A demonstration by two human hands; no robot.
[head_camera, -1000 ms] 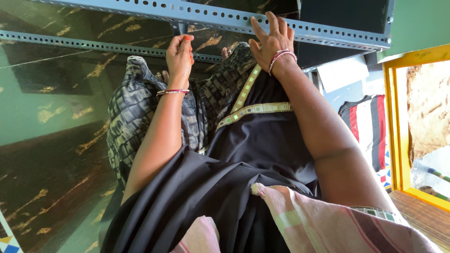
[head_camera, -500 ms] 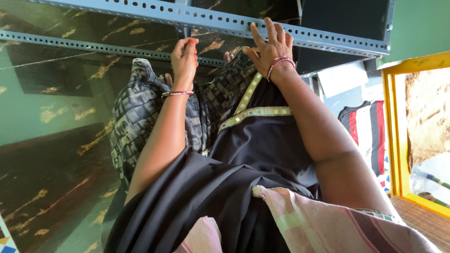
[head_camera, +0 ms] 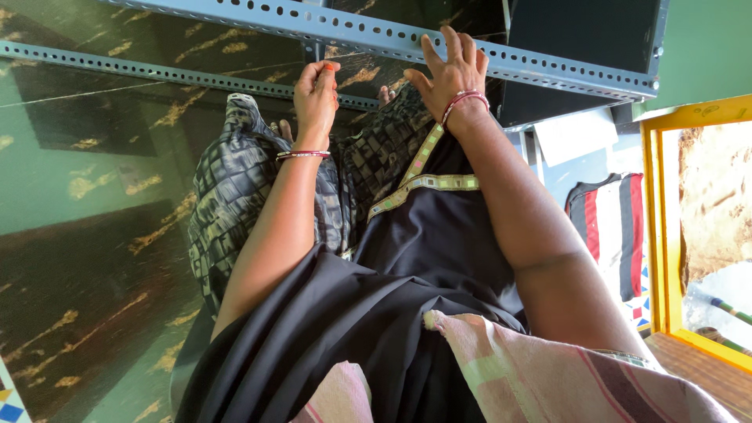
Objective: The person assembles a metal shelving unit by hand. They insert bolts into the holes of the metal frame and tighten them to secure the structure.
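Barely anything has shifted: the left hand (head_camera: pixel 316 95) stays loosely curled, holding nothing, above the dark woven cloth (head_camera: pixel 235 188). Over by the perforated metal shelf rail (head_camera: pixel 548 66), the right hand (head_camera: pixel 452 72) rests spread wide against its edge, black fabric (head_camera: pixel 423 251) draped below.

The slotted angle rail (head_camera: pixel 407 37) at twelve o'clock is painted metal, matt grey-blue and punched with holes. Below it, the black cloth (head_camera: pixel 407 298) looks smooth with a soft sheen, edged in woven gold trim (head_camera: pixel 423 184). At nine o'clock the patterned grey fabric (head_camera: pixel 227 211) seems slightly glossy. The floor (head_camera: pixel 70 258) is polished stone. At three o'clock, the yellow frame (head_camera: pixel 652 235) is painted wood.
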